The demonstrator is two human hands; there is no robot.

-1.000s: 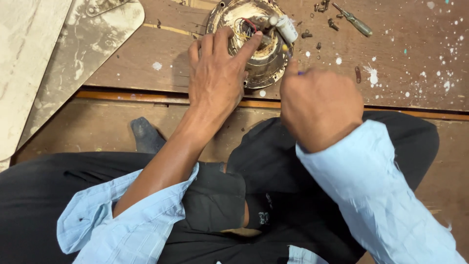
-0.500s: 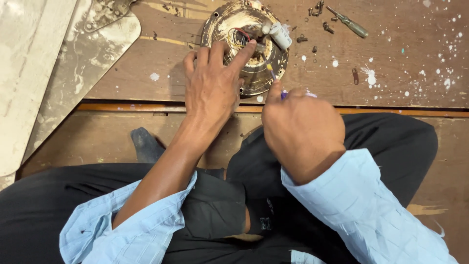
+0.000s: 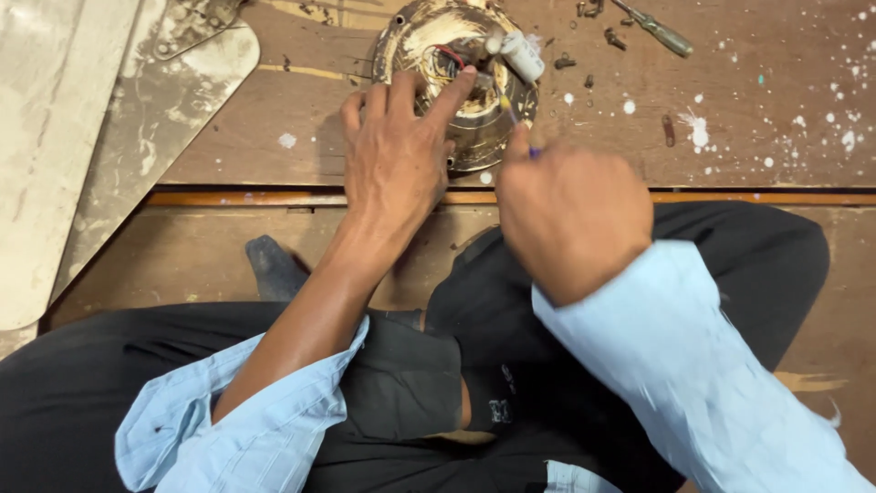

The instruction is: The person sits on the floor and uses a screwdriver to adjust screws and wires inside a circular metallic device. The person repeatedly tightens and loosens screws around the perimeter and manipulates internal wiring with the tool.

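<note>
The left hand lies palm-down over the near edge of a round, grimy brass-coloured metal housing that sits on the wooden floor at about 12 o'clock from the person's lap; its fingers are spread apart and pressed on the housing's rim, with the index fingertip reaching in toward the red wires at the centre, so this grip is laid flat on the housing and not closed around it. The right hand is just at 3 o'clock of the left one, balled into a fist, its grip clamped on a thin tool with a blue handle whose shaft angles up toward 11 o'clock into the housing. A white cylindrical part rests on the housing's rim at 2 o'clock. Farther out at 1 o'clock on the floor lie a screwdriver and a few small loose screws, well apart from both hands. At 10 o'clock, pale fan blades lie flat on the floor. The person sits cross-legged in dark trousers, light blue sleeves rolled back on both arms.
</note>
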